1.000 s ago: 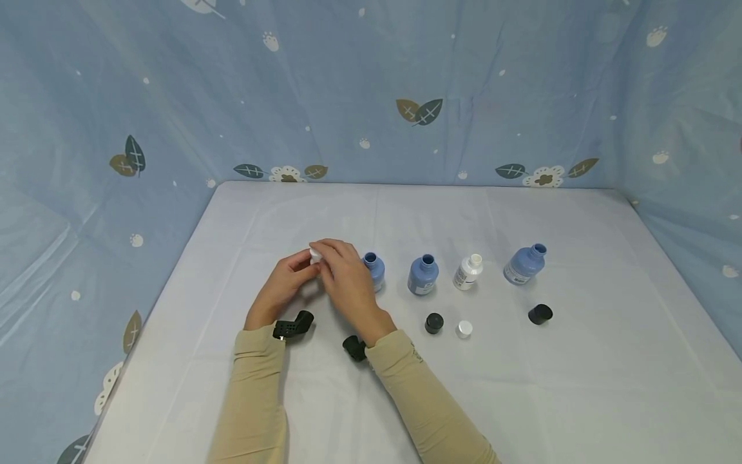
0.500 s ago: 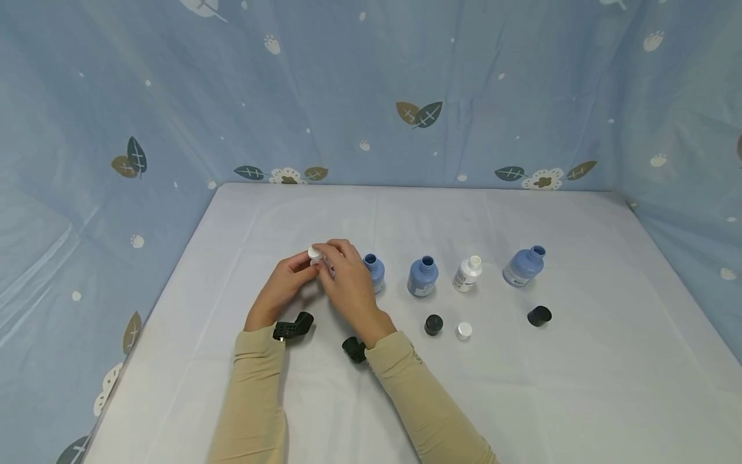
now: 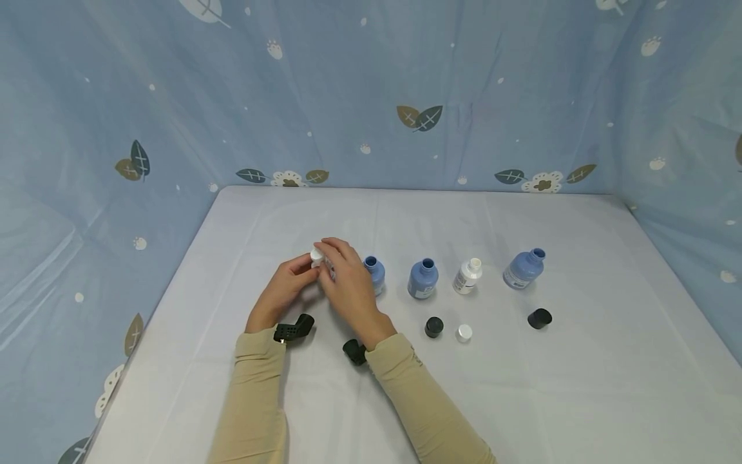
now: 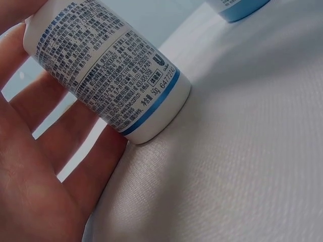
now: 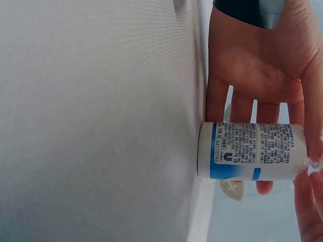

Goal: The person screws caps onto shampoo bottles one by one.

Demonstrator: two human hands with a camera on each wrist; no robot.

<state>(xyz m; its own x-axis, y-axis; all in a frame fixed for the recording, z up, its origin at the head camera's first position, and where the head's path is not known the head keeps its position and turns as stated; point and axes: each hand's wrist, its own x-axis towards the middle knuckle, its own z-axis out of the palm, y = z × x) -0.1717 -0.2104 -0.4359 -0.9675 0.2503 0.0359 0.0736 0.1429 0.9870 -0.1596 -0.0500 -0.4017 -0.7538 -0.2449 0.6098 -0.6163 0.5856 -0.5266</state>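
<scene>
Above the left-middle of the table, my left hand (image 3: 280,287) grips a small white bottle (image 4: 111,75), its fingers behind the printed label. A blue band runs round the bottle near its base, which is close over the cloth in both wrist views. At its top, my right hand (image 3: 351,283) pinches a white cap (image 3: 316,255) with the fingertips; the bottle's neck is mostly hidden by fingers. Just right of the hands stands a blue bottle (image 3: 377,274) without a cap, partly covered by the right hand.
Further right stand two uncapped blue bottles (image 3: 423,280) and an uncapped white bottle (image 3: 467,277) between them. In front lie a black cap (image 3: 433,327), a white cap and, farther right, another black cap (image 3: 540,318). A leaf-patterned blue curtain (image 3: 371,84) borders the white table (image 3: 580,386).
The right fingertips have shifted slightly around the white cap, which tilted and moved a little. The left hand keeps its grip on the bottle; the other bottles and caps are still.
</scene>
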